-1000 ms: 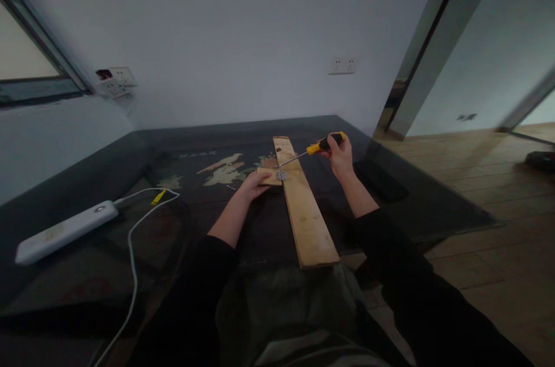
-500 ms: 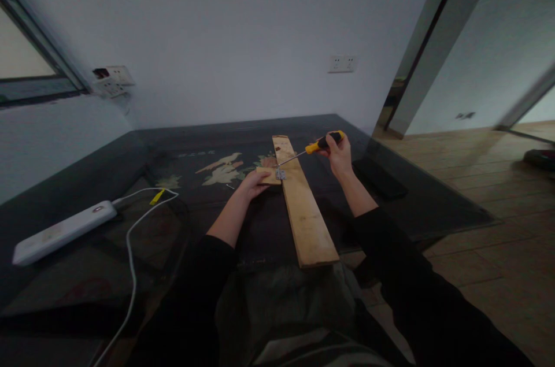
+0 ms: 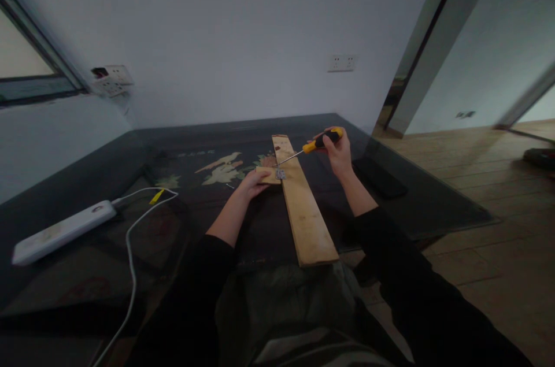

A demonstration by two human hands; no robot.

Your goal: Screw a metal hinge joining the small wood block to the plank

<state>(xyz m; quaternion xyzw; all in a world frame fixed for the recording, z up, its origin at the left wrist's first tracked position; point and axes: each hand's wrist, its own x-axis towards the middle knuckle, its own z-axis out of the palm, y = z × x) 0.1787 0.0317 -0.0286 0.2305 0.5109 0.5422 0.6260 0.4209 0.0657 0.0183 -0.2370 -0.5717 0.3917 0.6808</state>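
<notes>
A long wooden board (image 3: pixel 309 214) lies lengthwise on the dark table, its near end toward my lap. Against its left side sits a small wooden block (image 3: pixel 269 175), and a metal hinge (image 3: pixel 280 173) spans the two pieces. My left hand (image 3: pixel 252 183) is closed on the block, thumb on top. In my right hand (image 3: pixel 339 153) is a screwdriver (image 3: pixel 323 140) with a yellow and black handle. Its shaft slants down to the left, with the tip at the hinge's upper left edge. Whether the tip sits in a screw is too small to tell.
A white power strip (image 3: pixel 65 232) with a white cable (image 3: pixel 130 251) and yellow tag lies on the left of the table (image 3: pixel 234 124). A small screw-like piece (image 3: pixel 229 185) lies left of the block. At the right is a dark flat object (image 3: pixel 379 178).
My right hand has shifted its fingers on the screwdriver handle, which has moved slightly left. The left hand, block and board look unmoved.
</notes>
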